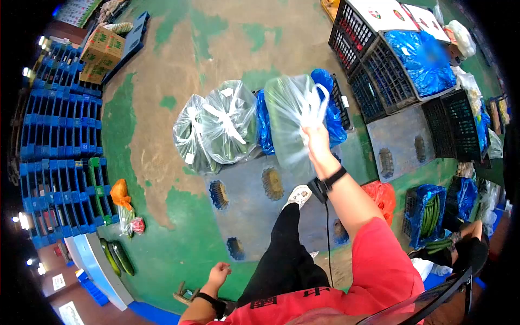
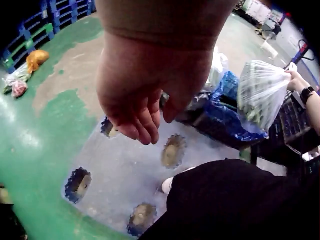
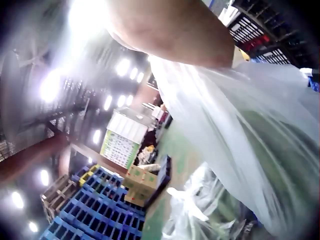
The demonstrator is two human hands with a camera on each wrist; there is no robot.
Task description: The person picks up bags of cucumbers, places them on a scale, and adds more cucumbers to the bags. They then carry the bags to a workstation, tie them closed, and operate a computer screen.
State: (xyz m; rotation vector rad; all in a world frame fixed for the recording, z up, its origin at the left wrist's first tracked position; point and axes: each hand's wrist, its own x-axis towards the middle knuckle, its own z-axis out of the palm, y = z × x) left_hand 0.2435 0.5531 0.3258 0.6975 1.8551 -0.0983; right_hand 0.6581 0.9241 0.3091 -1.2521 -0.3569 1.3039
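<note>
A clear plastic bag with green contents (image 1: 292,119) hangs from my right hand (image 1: 317,143), which grips its gathered top above a crate lined with blue plastic (image 1: 265,122). In the left wrist view the same bag (image 2: 261,95) is held up over the blue liner (image 2: 225,117). The right wrist view shows the stretched bag (image 3: 220,120) below the hand (image 3: 175,30). My left hand (image 1: 219,274) is low at my side, holding nothing; its fingers (image 2: 145,120) hang loosely curled. Two tied clear bags (image 1: 230,122) stand left of the crate.
A grey-blue platform with holes (image 1: 244,211) lies under my foot. Stacked black crates (image 1: 374,81) stand to the right, blue pallets (image 1: 62,124) to the left. Another person's arm (image 1: 471,233) is at the lower right, near a crate of long green vegetables (image 1: 430,216). Cartons (image 1: 103,49) stand at the upper left.
</note>
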